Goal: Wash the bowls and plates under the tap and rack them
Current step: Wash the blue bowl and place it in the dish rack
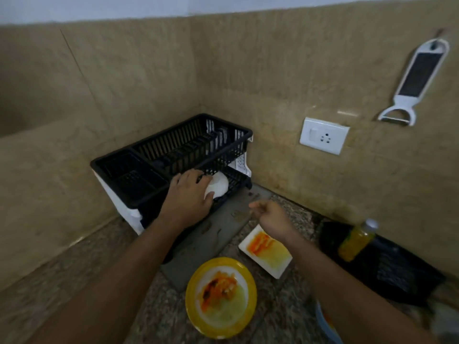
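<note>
Bowl [219, 185]: your left hand [190, 194] fingers wrap it, low rack [231, 184] shelf, to dry.
R hand [272, 217]: holds nothing, fingers loose.

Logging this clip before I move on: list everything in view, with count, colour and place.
rack: 1, black on white, two tiers, in the wall corner
bowl: 1, white, lower tier of rack
round plate: 1, yellow rim, orange food smears, counter near camera
square plate: 1, white, orange smears, counter right of the mat
mat: 1, grey, under and in front of rack
bottle: 1, yellow-green liquid, pale cap, on black tray
tray: 1, black, counter at right
socket: 1, white, wall
grater: 1, white, hung on wall
left hand: holds bowl
right hand: over counter, loosely curled, holds nothing
</note>
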